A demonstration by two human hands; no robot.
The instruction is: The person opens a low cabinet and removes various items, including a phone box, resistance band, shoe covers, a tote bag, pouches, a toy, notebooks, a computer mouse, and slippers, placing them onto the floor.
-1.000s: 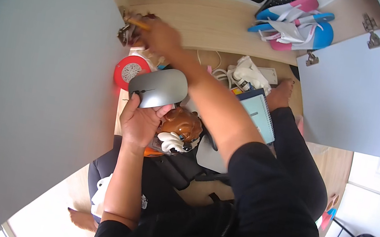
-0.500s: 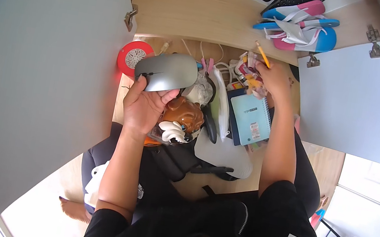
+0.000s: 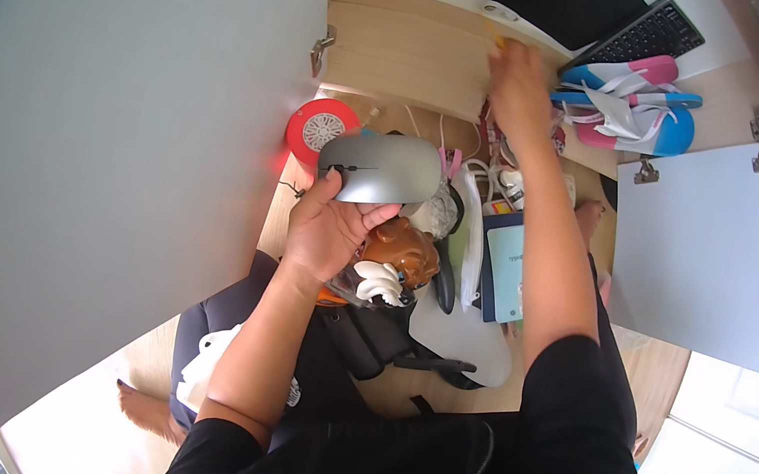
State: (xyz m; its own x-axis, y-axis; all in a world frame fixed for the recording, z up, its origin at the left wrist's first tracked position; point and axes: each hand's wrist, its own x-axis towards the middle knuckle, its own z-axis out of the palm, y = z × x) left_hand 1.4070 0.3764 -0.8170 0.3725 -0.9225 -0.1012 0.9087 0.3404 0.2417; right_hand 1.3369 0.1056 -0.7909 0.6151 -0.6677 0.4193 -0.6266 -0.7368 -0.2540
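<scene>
My left hand (image 3: pixel 329 233) holds a grey computer mouse (image 3: pixel 381 169), thumb on its near side and fingers beneath. A brown dog-shaped toy (image 3: pixel 402 253) lies just right of that hand. My right hand (image 3: pixel 523 85) is over the wooden shelf edge, left of the flip-flops, its fingers closed. A blurred yellow pencil (image 3: pixel 497 40) sticks out at its fingertips. Below it hang reddish wrapped pieces (image 3: pixel 492 130), partly hidden by the hand. Under my right forearm lies a light blue notebook (image 3: pixel 506 270).
Pink and blue flip-flops (image 3: pixel 667 130) and a black keyboard (image 3: pixel 653 37) lie on the shelf. A red round device (image 3: pixel 322 130) stands by the left door (image 3: pixel 136 123). The right door (image 3: pixel 718 246) hangs open. A black pouch (image 3: pixel 361 340) lies near my legs.
My right hand went from the left hinge across to the right above the notebook, then up to the shelf, with the pencil and wrapped pieces. My left hand keeps the mouse.
</scene>
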